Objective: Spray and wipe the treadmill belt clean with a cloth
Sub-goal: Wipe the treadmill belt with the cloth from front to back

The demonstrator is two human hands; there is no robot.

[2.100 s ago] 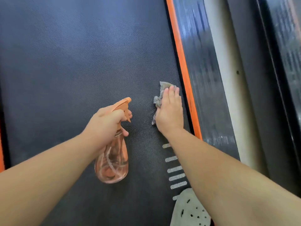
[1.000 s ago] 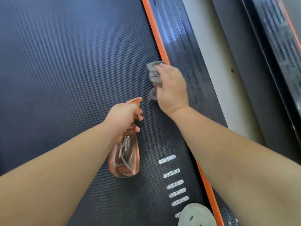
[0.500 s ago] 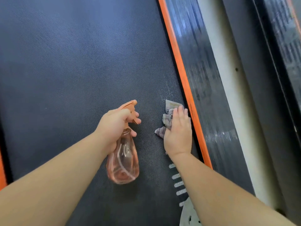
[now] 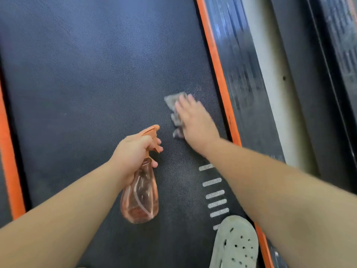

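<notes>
The dark textured treadmill belt (image 4: 92, 78) fills most of the view. My left hand (image 4: 133, 153) grips the neck of a clear orange spray bottle (image 4: 141, 198), its orange nozzle pointing up and right, a finger at the trigger. My right hand (image 4: 195, 120) lies flat with straight fingers on a crumpled grey cloth (image 4: 173, 105), pressing it onto the belt near the right edge. Most of the cloth is hidden under the palm; the hand is motion-blurred.
An orange strip (image 4: 218, 70) borders the belt on the right, with a black side rail (image 4: 245, 78) beyond it; another orange strip (image 4: 7, 147) runs on the left. White dashes (image 4: 214, 194) mark the belt. A grey perforated clog (image 4: 235, 244) stands on the belt at the bottom right.
My right hand has slid the cloth forward along the belt, away from me, after pulling it back earlier. The left hand keeps holding the bottle in much the same place.
</notes>
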